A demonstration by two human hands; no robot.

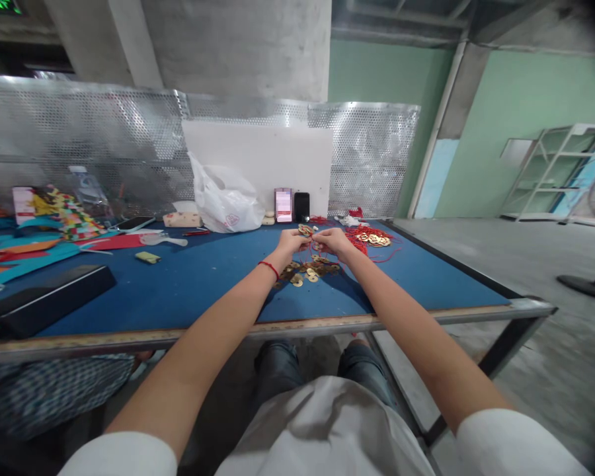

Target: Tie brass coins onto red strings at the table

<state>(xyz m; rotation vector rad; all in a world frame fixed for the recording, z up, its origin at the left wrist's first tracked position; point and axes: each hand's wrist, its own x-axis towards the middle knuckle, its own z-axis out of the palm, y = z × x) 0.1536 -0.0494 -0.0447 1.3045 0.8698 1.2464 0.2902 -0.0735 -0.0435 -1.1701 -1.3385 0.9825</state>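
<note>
My left hand and my right hand meet above the blue table, fingers closed in pinches. Between them runs a thin red cord, gripped from both sides. Gold-coloured coins show at the fingertips of my left hand, on or beside the cord; exactly how they are joined is too small to tell. Below the hands lies a loose pile of gold coins with holes. To the right of my right hand sits a heap of red cords with more gold coins on it.
A white plastic bag, a lit phone and a dark device stand at the back. On the left are a long black box, coloured strips, a white spoon and a bottle. A metal rim edges the table.
</note>
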